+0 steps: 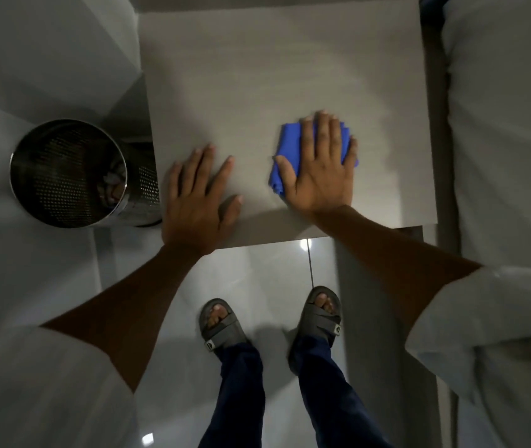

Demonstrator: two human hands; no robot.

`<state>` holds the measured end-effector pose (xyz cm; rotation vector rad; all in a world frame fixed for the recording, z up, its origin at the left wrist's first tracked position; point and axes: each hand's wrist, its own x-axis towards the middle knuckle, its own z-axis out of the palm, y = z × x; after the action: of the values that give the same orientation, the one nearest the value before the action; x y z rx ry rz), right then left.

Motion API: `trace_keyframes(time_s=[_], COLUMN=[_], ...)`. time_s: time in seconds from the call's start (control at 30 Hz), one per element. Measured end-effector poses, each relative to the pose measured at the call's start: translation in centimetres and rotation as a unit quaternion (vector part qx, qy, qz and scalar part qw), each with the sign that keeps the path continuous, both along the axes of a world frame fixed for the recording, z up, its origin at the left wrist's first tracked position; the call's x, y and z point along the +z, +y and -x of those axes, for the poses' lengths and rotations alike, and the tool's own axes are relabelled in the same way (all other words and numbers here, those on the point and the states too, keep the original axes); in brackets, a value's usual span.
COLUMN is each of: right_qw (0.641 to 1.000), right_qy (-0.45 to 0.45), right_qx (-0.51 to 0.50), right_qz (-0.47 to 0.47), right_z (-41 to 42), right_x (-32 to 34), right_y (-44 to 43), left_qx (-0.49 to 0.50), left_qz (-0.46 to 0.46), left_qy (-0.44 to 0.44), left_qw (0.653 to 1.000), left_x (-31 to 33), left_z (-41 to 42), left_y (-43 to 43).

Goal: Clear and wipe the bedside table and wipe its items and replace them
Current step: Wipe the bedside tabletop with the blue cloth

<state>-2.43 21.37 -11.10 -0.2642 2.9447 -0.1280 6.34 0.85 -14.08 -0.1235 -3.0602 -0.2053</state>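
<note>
1. We look straight down on a pale grey tabletop (257, 76) that fills the middle and far part of the view; apart from the cloth and our hands, we see nothing on it.
2. Our right hand (320, 171) lies flat on a folded blue cloth (285, 147), palm down, with the fingers spread and pointing to the far side. The grip is open and pressing down rather than pinching: the cloth sits under the palm and fingers, with blue showing past the thumb on the left and past the little finger on the right.
3. The cloth rests on the right half of the tabletop, toward its near edge.
4. Our left hand (197, 197) lies flat on the bare tabletop at the near left corner, fingers spread, holding nothing. The wrist crosses the near edge.
5. The two hands are near each other but apart, with bare surface between them.
6. Left of the tabletop, on the floor (273, 270), stands a round metal bin (73, 174) with a perforated wall. It stands just beside the left edge; some crumpled scraps lie inside.
7. To the right runs a bed (509, 124) with white bedding, with a dark strip between it and the tabletop.
8. Below, our feet in grey sandals (222, 324) stand on glossy light tiles, near the tabletop's near edge.
</note>
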Motion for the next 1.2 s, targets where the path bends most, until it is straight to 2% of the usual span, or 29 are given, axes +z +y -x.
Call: trace_keyframes(time_s=[0.13,0.2,0.27,0.43,0.5,0.7,0.87,0.93,1.07,1.2], right_qw=[0.993,0.991,0.995,0.995,0.992,0.983,0.973,0.98,0.997,0.986], right_qy=[-0.006,-0.013,-0.023,-0.022,-0.019,-0.002,0.026,0.027,0.039,0.043], right_qx=[0.118,0.13,0.093,-0.086,-0.114,-0.18,-0.227,-0.198,-0.066,0.156], right_qz=[0.004,-0.013,-0.033,-0.035,-0.041,-0.027,-0.007,-0.005,0.029,0.052], right_z=[-3.6,-5.1,-5.5,-3.5,-2.2,0.9,3.2,4.0,4.5,3.0], right_x=[-0.6,-0.7,-0.4,0.7,0.8,0.4,0.3,0.2,-0.3,-0.6], right_y=[-0.3,2.1,5.5,13.8,15.1,13.0,9.1,6.3,-0.2,-5.1], left_qx=[0.018,0.021,0.022,0.034,0.038,0.042,0.029,0.029,0.036,0.029], left_qz=[0.0,0.014,0.023,0.011,0.005,0.013,0.019,0.023,0.006,0.023], left_qy=[-0.013,-0.02,-0.03,-0.033,-0.025,-0.036,-0.001,-0.011,-0.026,-0.013], left_qw=[1.0,0.999,0.999,0.999,0.999,0.998,0.999,0.999,0.999,0.999], left_x=[-0.1,0.1,0.2,0.3,0.3,0.8,0.6,0.6,0.6,0.5], left_z=[-0.1,-0.1,0.0,-0.1,-0.2,-0.2,-0.1,-0.1,0.0,-0.3], left_y=[-0.4,-0.4,-0.3,-0.2,0.1,0.3,0.2,0.1,0.1,-0.2])
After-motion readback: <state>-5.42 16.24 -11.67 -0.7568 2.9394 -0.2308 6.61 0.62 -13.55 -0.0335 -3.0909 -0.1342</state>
